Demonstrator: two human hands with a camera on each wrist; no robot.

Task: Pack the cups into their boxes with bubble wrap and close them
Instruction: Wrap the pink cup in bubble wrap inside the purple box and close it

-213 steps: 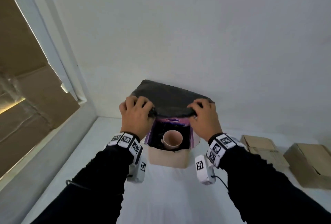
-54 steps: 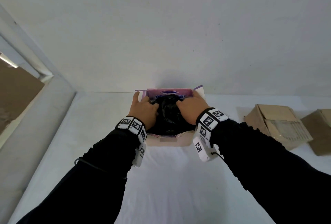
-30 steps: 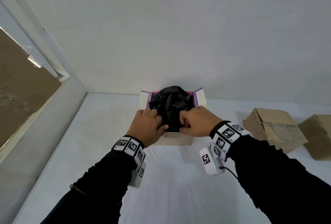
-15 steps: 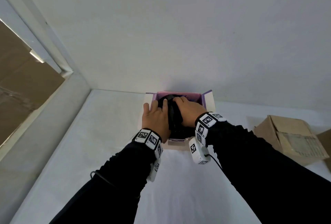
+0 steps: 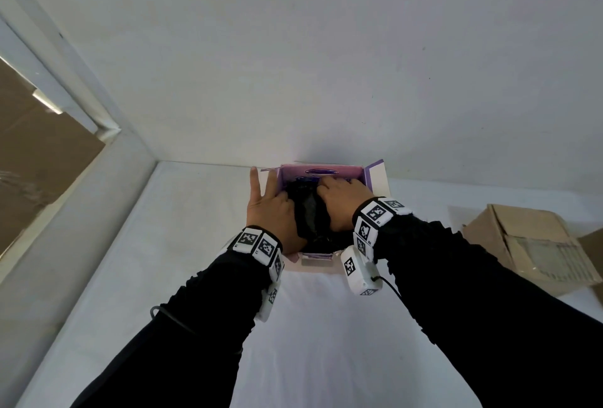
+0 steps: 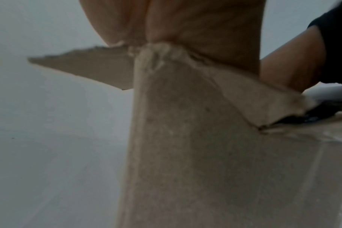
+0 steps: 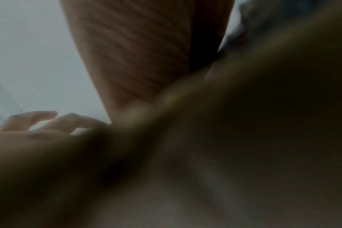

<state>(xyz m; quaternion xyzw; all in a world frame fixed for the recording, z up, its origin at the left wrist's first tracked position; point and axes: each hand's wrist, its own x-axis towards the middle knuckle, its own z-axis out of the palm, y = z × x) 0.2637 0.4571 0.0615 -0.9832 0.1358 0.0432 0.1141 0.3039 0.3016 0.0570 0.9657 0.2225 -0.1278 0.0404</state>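
Hands work together: our left hand (image 5: 270,211), fingers straight, steadies the box (image 5: 321,172) while our right hand (image 5: 342,202) presses black wrap (image 5: 308,211) down so flaps can close.

Both hands (image 5: 270,211) press black wrap (image 5: 308,211) into box (image 5: 321,172).

The open cardboard box with a glossy pink and purple printed lining (image 5: 321,173) shows a matt, raw tan outside in the left wrist view, its torn flap edges fibrous and rough. Inside lies crumpled black plastic wrap (image 5: 308,211) with a faint sheen on its creases. The white worktop (image 5: 195,244) looks smooth and matt. The plain brown cardboard boxes (image 5: 535,244) at the right are dull, one taped with clear glossy film.
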